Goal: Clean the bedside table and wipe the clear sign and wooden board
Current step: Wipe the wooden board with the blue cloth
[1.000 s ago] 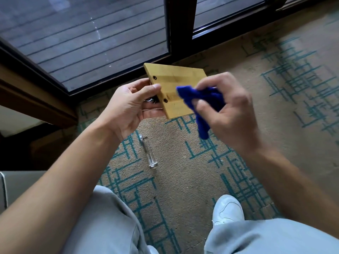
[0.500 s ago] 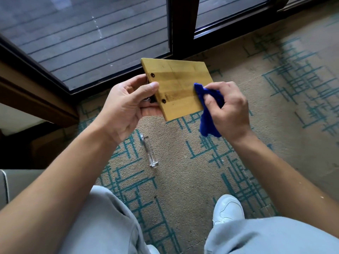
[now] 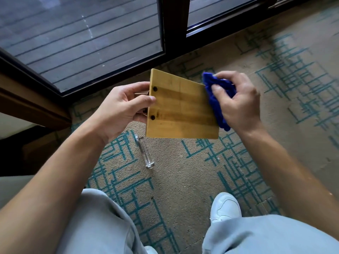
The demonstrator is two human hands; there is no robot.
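Head view: the left hand [image 3: 121, 109] grips the wooden board [image 3: 183, 110] by its left edge; the right hand [image 3: 238, 101] pinches a blue cloth [image 3: 214, 99] against its right edge.

Head view, looking down, close above carpet [image 3: 183, 171]

The wooden board [image 3: 181, 109] is held above the carpet [image 3: 183, 171], between the two hands: the left hand [image 3: 119, 109] grips its left edge, the right hand [image 3: 236, 101] presses a cloth [image 3: 214, 96] against its right edge. Something behind the board at the left fingers is mostly hidden. Below the board, a clear sign [image 3: 145, 153] lies on the carpet, ahead of the knees. A shoe [image 3: 225, 208] rests lower right. The window [image 3: 82, 37] lies beyond.
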